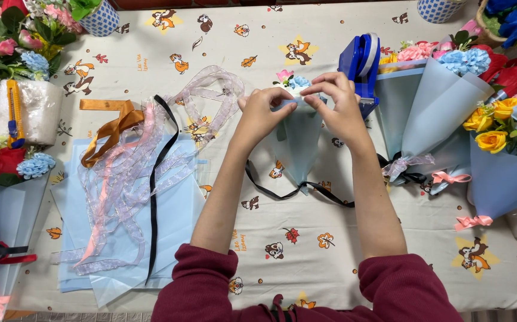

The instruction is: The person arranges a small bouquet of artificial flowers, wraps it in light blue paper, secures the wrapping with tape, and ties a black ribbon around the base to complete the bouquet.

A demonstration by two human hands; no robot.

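Flowers (292,80) mostly hidden behind both hands; right-edge bouquet (512,155) cut off.

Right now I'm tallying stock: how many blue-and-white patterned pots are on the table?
2 in view: one blue-and-white patterned pot at the top left beside the pink flowers, another at the top edge right of centre, cut off by the frame. More may sit out of frame.

I'm looking down at a home craft table for bouquet making. A cartoon-print tablecloth (306,250) covers it, with finished bouquets (449,101) at both sides. Loose ribbons (145,155), blue wrapping sheets (121,238) and a tape dispenser (361,62) lie about.
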